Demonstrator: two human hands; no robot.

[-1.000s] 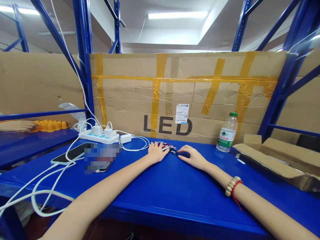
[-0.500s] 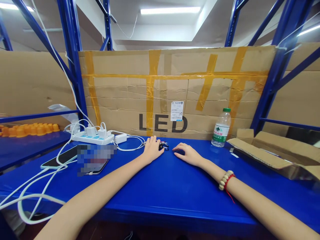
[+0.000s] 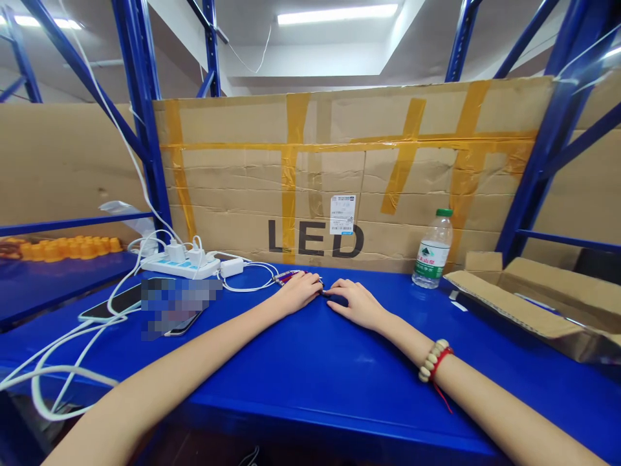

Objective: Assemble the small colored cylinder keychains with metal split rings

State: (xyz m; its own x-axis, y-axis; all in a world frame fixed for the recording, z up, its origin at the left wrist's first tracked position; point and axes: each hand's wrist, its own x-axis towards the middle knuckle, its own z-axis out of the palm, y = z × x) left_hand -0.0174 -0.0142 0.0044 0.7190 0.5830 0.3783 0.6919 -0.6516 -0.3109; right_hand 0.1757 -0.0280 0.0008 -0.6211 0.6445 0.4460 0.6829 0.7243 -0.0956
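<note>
Blue metal bench top (image 3: pixel 310 388), flat and glossy. Bears at back left a white power strip (image 3: pixel 177 264) with plugs in it, a white charger brick (image 3: pixel 231 266) just beside, white cables (image 3: pixel 63 375) trailing off the left edge. Carries a dark phone (image 3: pixel 104 307) face up under those cables; at mid-back, small red and dark pieces (image 3: pixel 290 276), partly under the left hand (image 3: pixel 301 292). Holds an upright water bottle (image 3: pixel 431 249) further right and an open cardboard box (image 3: pixel 533 304) at far right.

Lone head-worn camera looks forward, slightly down across the blue table (image 3: pixel 310 388), squarely facing the LED cardboard sheet (image 3: pixel 388 181) close by; left hand (image 3: pixel 301 292), right hand (image 3: pixel 356 304) just before it.
</note>
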